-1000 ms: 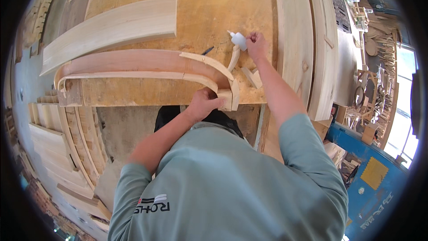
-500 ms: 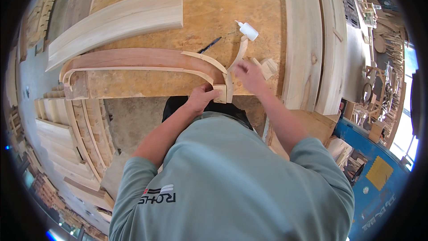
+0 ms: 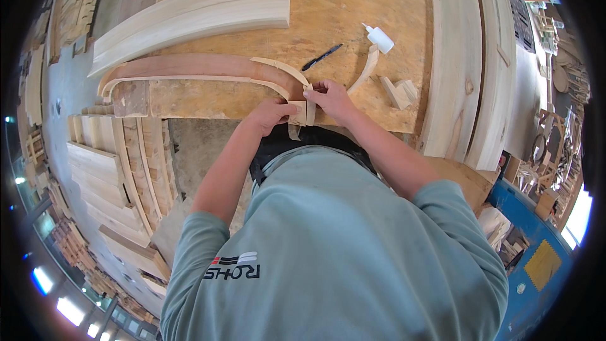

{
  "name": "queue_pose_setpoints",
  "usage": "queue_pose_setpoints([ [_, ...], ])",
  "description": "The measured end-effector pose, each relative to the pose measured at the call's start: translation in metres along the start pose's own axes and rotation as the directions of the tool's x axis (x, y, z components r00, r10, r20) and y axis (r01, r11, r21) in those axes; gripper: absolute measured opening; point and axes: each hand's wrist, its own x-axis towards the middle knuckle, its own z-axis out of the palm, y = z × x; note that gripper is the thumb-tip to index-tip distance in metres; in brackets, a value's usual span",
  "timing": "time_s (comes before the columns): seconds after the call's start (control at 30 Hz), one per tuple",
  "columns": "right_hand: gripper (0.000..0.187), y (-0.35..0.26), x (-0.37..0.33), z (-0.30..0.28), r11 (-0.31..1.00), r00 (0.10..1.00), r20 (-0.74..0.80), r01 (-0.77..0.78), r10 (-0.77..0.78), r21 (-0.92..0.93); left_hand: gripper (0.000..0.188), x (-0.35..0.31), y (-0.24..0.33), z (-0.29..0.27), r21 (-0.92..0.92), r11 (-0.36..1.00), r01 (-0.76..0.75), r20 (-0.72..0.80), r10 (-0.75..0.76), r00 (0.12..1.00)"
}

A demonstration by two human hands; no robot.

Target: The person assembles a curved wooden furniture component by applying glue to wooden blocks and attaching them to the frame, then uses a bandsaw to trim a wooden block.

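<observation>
A long curved reddish wood piece (image 3: 189, 68) lies along the front edge of the chipboard workbench (image 3: 353, 0), with a thin pale curved strip (image 3: 281, 68) on its right end. My left hand (image 3: 273, 113) grips a small wood block (image 3: 298, 113) at that end. My right hand (image 3: 331, 98) pinches a thin pale wood piece (image 3: 310, 108) against the same joint. Both hands meet at the bench's front edge. A white glue bottle (image 3: 379, 38) lies beyond my right hand, beside a black pen (image 3: 322, 57) and a slim curved stick (image 3: 366, 71).
A wide curved pale board (image 3: 196, 9) lies at the back left of the bench. Small wood offcuts (image 3: 399, 91) sit right of my hand. Long planks (image 3: 451, 57) run along the right. Stacked curved boards (image 3: 113, 164) fill the floor at left.
My right hand let go of the glue bottle, came back from the far right, and now joins the left hand at the joint. The bottle lies on the bench.
</observation>
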Motion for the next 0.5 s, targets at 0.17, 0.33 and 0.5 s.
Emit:
queue_pose_setpoints([
  [0.17, 0.039, -0.008, 0.018, 0.012, 0.945, 0.982, 0.101, -0.182, 0.16, 0.273, 0.039, -0.007, 0.006, -0.001, 0.059, 0.997, -0.058, -0.056, 0.061, 0.997],
  [0.33, 0.037, -0.004, 0.028, 0.016, 0.95, 0.982, 0.125, -0.169, 0.14, 0.261, 0.04, -0.009, -0.003, 0.004, 0.244, 0.958, -0.153, -0.294, 0.223, 0.929],
  [0.5, 0.035, 0.004, 0.036, 0.016, 0.998, 0.996, 0.065, -0.061, 0.061, 0.0, 0.04, -0.02, -0.007, 0.013, 0.697, 0.701, -0.149, -0.493, 0.62, 0.611],
])
